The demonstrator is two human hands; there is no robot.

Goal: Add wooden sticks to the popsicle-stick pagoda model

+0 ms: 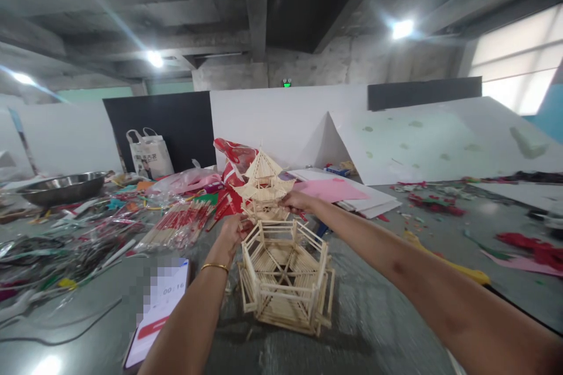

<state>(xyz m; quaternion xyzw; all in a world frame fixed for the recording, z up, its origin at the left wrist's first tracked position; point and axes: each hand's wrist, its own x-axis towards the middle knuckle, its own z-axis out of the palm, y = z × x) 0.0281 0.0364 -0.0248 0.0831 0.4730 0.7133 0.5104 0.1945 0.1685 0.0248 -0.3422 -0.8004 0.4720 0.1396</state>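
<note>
Pale wooden sticks form the tiered, pointed-roof pagoda tower (264,188) just beyond the open, hexagonal stick-built frame (303,284). Your right hand (299,202) pinches its right edge; your left hand (234,231) is at its lower left, grip unclear. It looks light, stiff and fragile; hold it low, by both sides. Its spire points up, long axis upright.
</note>
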